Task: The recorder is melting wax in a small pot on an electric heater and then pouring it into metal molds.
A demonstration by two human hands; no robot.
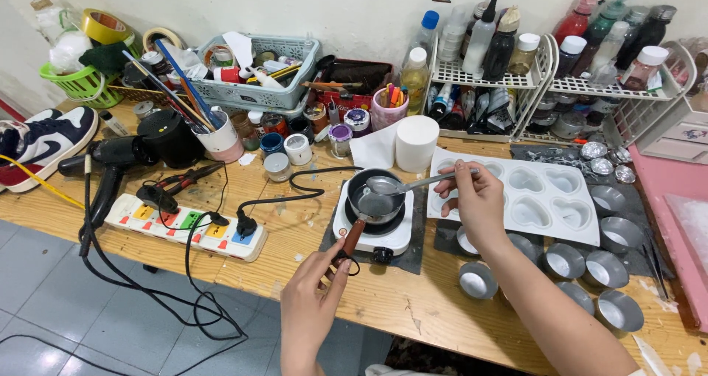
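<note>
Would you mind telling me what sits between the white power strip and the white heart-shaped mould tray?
In the head view, the small white electric hotplate sits between the white power strip and the white heart-shaped mould tray, carrying a small dark melting pot.

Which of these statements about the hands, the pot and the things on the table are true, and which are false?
1. The right hand holds a spoon over the pot. True.
2. The left hand grips the pot's handle. True.
3. The pot stands on the bare table. False: it sits on a small white hotplate.
4. The white mould has round star cavities. False: the cavities are heart-shaped.
5. A black hair dryer lies left of the power strip. True.
</note>
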